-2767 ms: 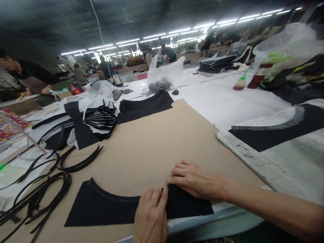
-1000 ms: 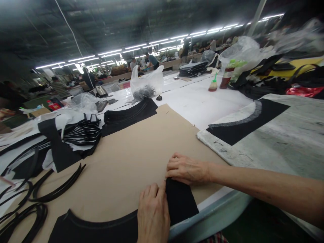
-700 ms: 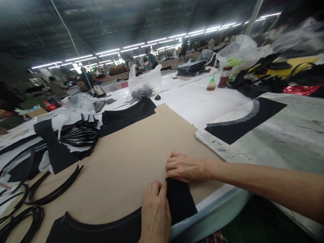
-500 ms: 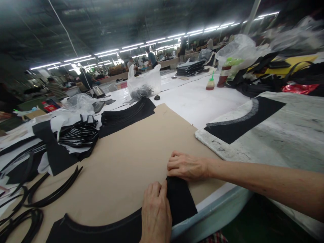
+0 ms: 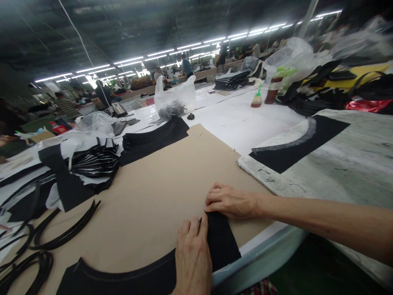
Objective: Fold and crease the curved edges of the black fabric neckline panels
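Black cloth (image 5: 135, 283) has less edge rightward: the flat left hand (image 5: 194, 256) and curled right hand (image 5: 232, 201), grip unclear, have shifted along.

At eleven o'clock, a white plastic bag (image 5: 184, 93) of grey scraps (image 5: 172, 110); just beside, a small dark lump (image 5: 190, 116). Near two, a squeeze bottle (image 5: 256, 100) with a green nozzle (image 5: 259, 89), close to a dark red bottle (image 5: 272, 92). Towards three, crinkled red wrapping (image 5: 367, 105) below a yellow sheet (image 5: 376, 69). At nine, a red container (image 5: 59, 128) near crumpled clear plastic (image 5: 97, 123). Far off at twelve, lit ceiling tubes (image 5: 189, 46) above a person in blue (image 5: 186, 65).
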Available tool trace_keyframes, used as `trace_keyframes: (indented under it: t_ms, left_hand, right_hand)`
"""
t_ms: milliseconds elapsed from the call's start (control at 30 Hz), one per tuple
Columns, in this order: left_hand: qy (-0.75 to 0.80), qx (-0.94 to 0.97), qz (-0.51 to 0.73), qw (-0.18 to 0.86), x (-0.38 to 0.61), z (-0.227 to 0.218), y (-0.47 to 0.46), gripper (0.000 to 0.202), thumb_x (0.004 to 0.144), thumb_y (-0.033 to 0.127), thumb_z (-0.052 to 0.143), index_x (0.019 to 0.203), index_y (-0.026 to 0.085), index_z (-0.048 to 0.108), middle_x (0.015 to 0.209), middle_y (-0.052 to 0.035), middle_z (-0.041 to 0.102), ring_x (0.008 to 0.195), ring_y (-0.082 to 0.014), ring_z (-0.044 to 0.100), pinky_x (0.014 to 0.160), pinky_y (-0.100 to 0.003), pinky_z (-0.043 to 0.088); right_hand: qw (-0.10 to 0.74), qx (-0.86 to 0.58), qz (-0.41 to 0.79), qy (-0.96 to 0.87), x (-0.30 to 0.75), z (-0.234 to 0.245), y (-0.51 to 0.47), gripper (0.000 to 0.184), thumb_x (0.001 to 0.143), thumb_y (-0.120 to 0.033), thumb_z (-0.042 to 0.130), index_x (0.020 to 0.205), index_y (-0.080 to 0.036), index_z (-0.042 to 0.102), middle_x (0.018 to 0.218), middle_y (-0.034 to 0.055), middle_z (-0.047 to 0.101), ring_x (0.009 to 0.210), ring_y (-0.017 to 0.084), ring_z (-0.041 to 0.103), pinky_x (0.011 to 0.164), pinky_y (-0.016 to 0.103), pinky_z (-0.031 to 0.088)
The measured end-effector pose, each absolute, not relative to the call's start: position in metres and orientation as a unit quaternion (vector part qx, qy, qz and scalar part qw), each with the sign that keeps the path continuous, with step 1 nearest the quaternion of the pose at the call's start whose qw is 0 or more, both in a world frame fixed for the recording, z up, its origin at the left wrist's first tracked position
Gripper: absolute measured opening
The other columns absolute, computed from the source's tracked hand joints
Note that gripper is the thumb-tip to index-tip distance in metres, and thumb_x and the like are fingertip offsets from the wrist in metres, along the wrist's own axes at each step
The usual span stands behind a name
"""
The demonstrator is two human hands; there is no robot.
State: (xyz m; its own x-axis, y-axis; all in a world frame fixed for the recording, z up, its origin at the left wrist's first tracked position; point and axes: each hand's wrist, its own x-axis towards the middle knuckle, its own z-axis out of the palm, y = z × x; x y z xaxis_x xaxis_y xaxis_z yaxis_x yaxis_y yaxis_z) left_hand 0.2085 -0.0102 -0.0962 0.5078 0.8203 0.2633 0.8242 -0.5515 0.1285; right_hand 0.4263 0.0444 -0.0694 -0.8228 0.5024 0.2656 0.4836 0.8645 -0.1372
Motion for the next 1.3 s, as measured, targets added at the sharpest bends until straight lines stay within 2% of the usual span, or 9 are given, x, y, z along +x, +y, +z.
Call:
trace_keyframes:
  t_ms: [267,400,500,600,867,1133,1300]
  left_hand:
    - [-0.484,-0.861,-0.151,0.035,0.213,-0.099,-0.012,0.055,0.081,-0.004,0.046,0.129,0.021,0.055,0.099,-0.0027,0.061,0.09,-0.0202,0.049,0.083,-0.035,0.039]
    - [-0.47,-0.865,-0.165,0.062,0.214,-0.103,-0.012,0.055,0.08,-0.002,0.048,0.128,0.022,0.056,0.101,-0.0034,0.062,0.091,-0.0202,0.049,0.084,-0.035,0.039]
    - [-0.47,-0.864,-0.167,0.074,0.214,-0.103,-0.013,0.055,0.08,-0.002,0.046,0.129,0.021,0.055,0.101,-0.0039,0.062,0.092,-0.0205,0.049,0.085,-0.036,0.039]
    - [-0.476,-0.861,-0.158,0.083,0.215,-0.102,-0.014,0.058,0.078,-0.004,0.045,0.129,0.022,0.055,0.104,-0.0042,0.063,0.094,-0.0209,0.05,0.086,-0.036,0.04]
    - [-0.473,-0.863,-0.152,0.088,0.215,-0.103,-0.014,0.062,0.075,-0.004,0.049,0.132,0.022,0.053,0.101,-0.0035,0.062,0.092,-0.0205,0.051,0.085,-0.036,0.04]
    - [-0.463,-0.869,-0.148,0.096,0.222,-0.103,-0.006,0.063,0.072,0.0,0.055,0.131,0.022,0.053,0.097,-0.0025,0.062,0.085,-0.0204,0.05,0.078,-0.037,0.038]
    - [-0.45,-0.877,-0.119,0.116,0.228,-0.091,-0.003,0.057,0.075,0.003,0.056,0.13,0.019,0.054,0.092,-0.003,0.064,0.08,-0.0202,0.052,0.073,-0.037,0.039]
  right_hand:
    - [0.161,-0.307,0.09,-0.934,0.433,-0.072,0.038,0.044,0.082,-0.002,0.042,0.118,-0.018,0.061,0.11,0.0083,0.062,0.103,0.02,0.053,0.093,0.038,0.032]
    - [0.195,-0.336,0.114,-0.915,0.434,-0.073,0.035,0.043,0.087,-0.003,0.04,0.122,-0.019,0.059,0.11,0.0089,0.062,0.1,0.019,0.053,0.091,0.038,0.033]
    - [0.222,-0.372,0.135,-0.891,0.433,-0.072,0.033,0.036,0.095,-0.011,0.038,0.124,-0.018,0.057,0.107,0.0094,0.062,0.099,0.019,0.053,0.09,0.037,0.035]
    - [0.233,-0.404,0.153,-0.871,0.429,-0.07,0.029,0.03,0.097,-0.017,0.04,0.122,-0.017,0.057,0.104,0.0087,0.062,0.098,0.019,0.054,0.091,0.036,0.036]
    - [0.258,-0.477,0.187,-0.819,0.421,-0.069,0.02,0.022,0.086,-0.014,0.057,0.107,-0.019,0.059,0.101,0.0049,0.064,0.096,0.019,0.054,0.088,0.035,0.037]
    - [0.247,-0.498,0.152,-0.817,0.416,-0.072,0.012,0.017,0.083,-0.009,0.055,0.097,-0.019,0.057,0.098,0.0038,0.063,0.093,0.019,0.053,0.084,0.036,0.034]
    - [0.259,-0.517,0.16,-0.8,0.415,-0.077,0.006,0.013,0.083,-0.009,0.055,0.092,-0.019,0.056,0.095,0.003,0.063,0.092,0.019,0.052,0.085,0.036,0.033]
